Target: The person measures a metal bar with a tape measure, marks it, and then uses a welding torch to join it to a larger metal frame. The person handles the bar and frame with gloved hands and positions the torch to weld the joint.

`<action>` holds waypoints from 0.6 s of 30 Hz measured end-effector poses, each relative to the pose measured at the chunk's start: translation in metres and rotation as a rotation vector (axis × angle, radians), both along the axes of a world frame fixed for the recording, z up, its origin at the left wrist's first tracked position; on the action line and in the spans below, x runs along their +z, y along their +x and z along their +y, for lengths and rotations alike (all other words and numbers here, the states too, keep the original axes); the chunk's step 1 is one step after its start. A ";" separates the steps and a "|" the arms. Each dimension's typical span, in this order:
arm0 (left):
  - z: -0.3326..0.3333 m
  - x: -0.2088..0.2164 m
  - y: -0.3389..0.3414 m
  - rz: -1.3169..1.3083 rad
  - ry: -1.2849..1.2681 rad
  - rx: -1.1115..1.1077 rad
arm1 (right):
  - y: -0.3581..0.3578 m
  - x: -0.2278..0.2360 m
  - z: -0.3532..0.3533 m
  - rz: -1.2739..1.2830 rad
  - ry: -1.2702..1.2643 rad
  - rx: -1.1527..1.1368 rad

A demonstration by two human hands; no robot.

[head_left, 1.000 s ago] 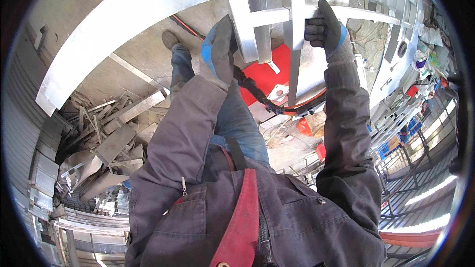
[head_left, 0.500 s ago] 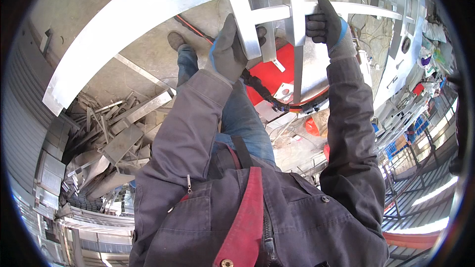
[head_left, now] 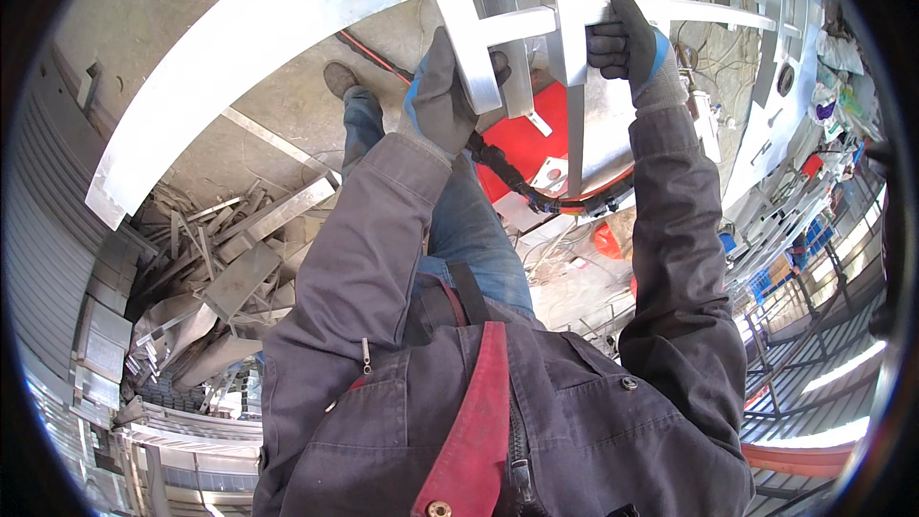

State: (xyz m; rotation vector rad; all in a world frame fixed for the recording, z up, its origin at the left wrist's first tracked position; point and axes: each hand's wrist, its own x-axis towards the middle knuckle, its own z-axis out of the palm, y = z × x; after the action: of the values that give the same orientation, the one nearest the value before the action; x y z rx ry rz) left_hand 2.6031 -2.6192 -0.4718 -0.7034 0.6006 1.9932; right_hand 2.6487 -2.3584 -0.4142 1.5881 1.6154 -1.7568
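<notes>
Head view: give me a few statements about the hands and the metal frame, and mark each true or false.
1. Both hands wear dark gloves. True.
2. The left hand grips a bar of the aluminium frame. True.
3. The right hand hangs free at the person's side. False: it grips the frame.
4. A pile of scrap metal offcuts lies at lower left. True.
5. The red object below the frame is blue. False: it is red.

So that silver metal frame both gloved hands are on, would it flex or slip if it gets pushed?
Probably stiff: the frame is built of flat, straight metal bars joined crosswise. Likely light for its size, since the bars look like thin pale aluminium. It could be slippery, as its surface is smooth and shiny, though the left hand and right hand wear gloves that should help the grip.
</notes>
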 end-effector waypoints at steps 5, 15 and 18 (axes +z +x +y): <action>0.000 -0.003 -0.001 -0.045 0.051 0.016 | 0.001 0.000 0.003 0.004 -0.047 0.019; 0.000 -0.004 -0.001 -0.002 -0.014 0.001 | 0.011 0.045 -0.014 -0.115 0.314 0.035; -0.001 -0.005 -0.002 -0.030 0.046 0.001 | 0.021 0.063 -0.045 0.014 0.444 0.036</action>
State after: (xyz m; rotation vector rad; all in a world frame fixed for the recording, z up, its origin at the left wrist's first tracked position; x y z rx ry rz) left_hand 2.6006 -2.6202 -0.4764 -0.7038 0.5352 1.9876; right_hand 2.6699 -2.4031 -0.3510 1.7098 2.1369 -1.4604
